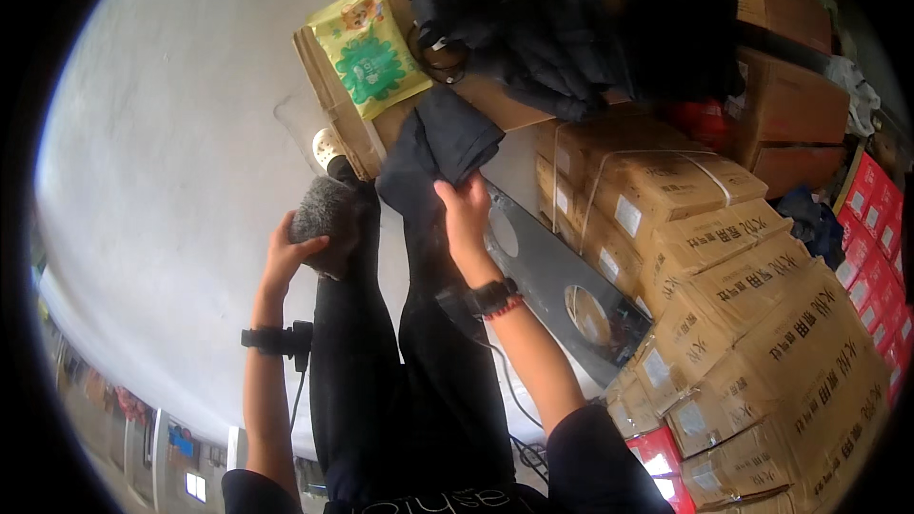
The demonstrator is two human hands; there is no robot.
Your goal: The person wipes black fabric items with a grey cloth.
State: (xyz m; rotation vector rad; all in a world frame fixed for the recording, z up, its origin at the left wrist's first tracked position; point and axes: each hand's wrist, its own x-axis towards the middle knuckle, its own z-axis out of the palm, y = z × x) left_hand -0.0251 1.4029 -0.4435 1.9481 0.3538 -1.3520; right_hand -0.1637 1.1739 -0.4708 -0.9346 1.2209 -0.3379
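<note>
My left hand (289,246) grips a grey fuzzy item (321,221), which looks like a cloth or brush pad; its exact kind cannot be told. A dark folded fabric piece (457,135) is pinched in my right hand (468,218), thumb on top, above my right leg. Beyond it, a yellow and green plastic packet (371,57) lies on a cardboard box top (503,103). Dark garments or cloths (550,28) are heaped on that same cardboard. Black devices are strapped to both wrists, with cables hanging from them.
To the right, a dark panel with round holes (543,257) leans beside stacked cartons (757,300). Red boxes (875,214) stand at the far right. A white perforated clog (327,146) shows by the cardboard's left edge, and loose cables (528,453) lie low in view.
</note>
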